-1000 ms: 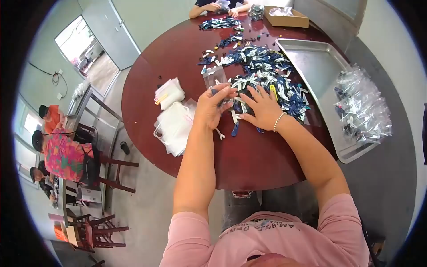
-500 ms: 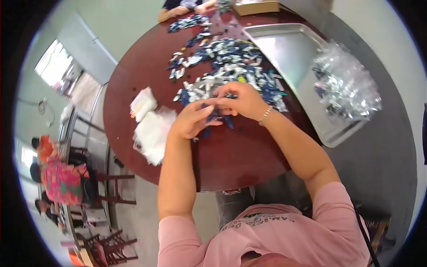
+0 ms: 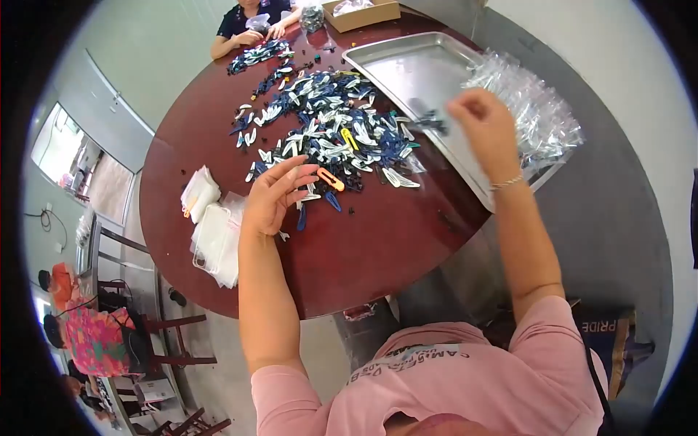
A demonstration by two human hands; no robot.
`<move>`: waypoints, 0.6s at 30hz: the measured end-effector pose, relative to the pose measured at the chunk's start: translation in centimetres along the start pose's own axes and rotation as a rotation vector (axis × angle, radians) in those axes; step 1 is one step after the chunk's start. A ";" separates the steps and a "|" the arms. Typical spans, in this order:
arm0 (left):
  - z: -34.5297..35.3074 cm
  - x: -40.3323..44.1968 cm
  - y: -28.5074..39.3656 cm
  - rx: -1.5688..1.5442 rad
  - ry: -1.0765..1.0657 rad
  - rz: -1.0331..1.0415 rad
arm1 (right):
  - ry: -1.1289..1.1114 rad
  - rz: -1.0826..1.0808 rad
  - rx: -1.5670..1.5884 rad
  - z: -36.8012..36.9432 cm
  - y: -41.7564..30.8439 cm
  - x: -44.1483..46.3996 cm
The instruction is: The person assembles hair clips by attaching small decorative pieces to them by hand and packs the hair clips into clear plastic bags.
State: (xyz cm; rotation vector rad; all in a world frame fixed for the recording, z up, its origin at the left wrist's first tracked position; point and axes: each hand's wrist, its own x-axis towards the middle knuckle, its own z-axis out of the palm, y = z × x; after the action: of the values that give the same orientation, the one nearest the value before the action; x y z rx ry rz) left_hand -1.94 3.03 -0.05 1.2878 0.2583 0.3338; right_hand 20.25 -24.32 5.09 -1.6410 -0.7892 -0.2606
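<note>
My left hand [image 3: 275,195] is raised over the near edge of a pile of hair clips [image 3: 331,109], with fingers apart and nothing in them. Just beyond its fingertips lies an orange snap clip [image 3: 331,179], and a blue clip [image 3: 333,200] is beside that. Over the metal tray [image 3: 456,156], my right hand [image 3: 488,134] is blurred at the fingers. At its fingertips hangs a small clear bag of dark clips [image 3: 432,122], smeared by motion. The pile is mostly navy and white clips, with a yellow one [image 3: 350,139] on top.
Many filled clear bags [image 3: 534,109] are heaped on the tray's right side. Flat plastic bags [image 3: 218,236] lie left of my left hand. Across the round table [image 3: 363,261], a person [image 3: 254,25] works by a cardboard box [image 3: 362,14]. Other people sit far left.
My hands were together in front of the pile; now they are apart. The right hand has swung right over the tray with the bag. My head view has shifted slightly.
</note>
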 end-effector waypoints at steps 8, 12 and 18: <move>0.1 -0.3 0.0 0.030 0.074 0.025 | 0.189 0.254 -0.266 -12.9 10.3 -3.0; 0.4 -0.2 -0.2 0.040 0.136 0.028 | 0.313 0.161 -0.649 -13.3 8.9 -5.4; -0.5 0.5 -1.1 -0.057 0.318 0.167 | 0.314 -0.111 -0.577 -9.8 5.4 -7.1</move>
State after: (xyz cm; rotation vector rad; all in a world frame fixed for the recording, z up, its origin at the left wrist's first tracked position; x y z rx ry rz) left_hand -1.54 3.41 -1.24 1.2000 0.4082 0.6866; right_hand 20.80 -36.12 -0.85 -2.0225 -0.5911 -0.8669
